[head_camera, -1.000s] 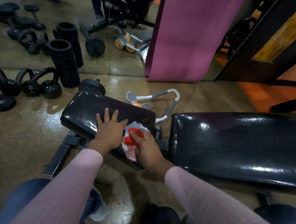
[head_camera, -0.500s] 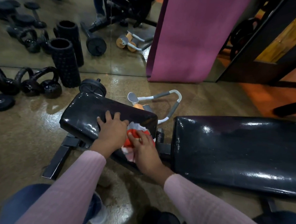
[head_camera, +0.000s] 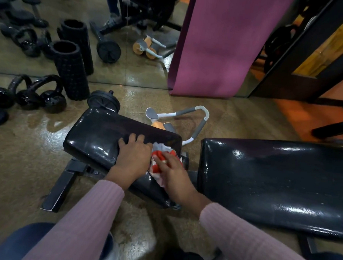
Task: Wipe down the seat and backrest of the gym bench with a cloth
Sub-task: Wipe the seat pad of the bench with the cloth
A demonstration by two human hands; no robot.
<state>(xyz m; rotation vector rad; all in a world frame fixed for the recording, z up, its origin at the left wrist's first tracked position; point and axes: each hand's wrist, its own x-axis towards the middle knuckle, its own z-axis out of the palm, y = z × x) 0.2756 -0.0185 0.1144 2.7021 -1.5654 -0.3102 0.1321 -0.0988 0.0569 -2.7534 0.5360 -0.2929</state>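
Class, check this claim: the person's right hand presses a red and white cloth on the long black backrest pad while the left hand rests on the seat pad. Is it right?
Not quite. The head view shows the right hand pressing the red and white cloth on the short black seat pad, not the long black backrest pad. The left hand does rest on the seat pad.

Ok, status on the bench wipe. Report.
Left hand flat on the seat pad, bracing. Right hand pressing the red-and-white cloth on the seat's right end. Backrest not being wiped. Nothing in the way.
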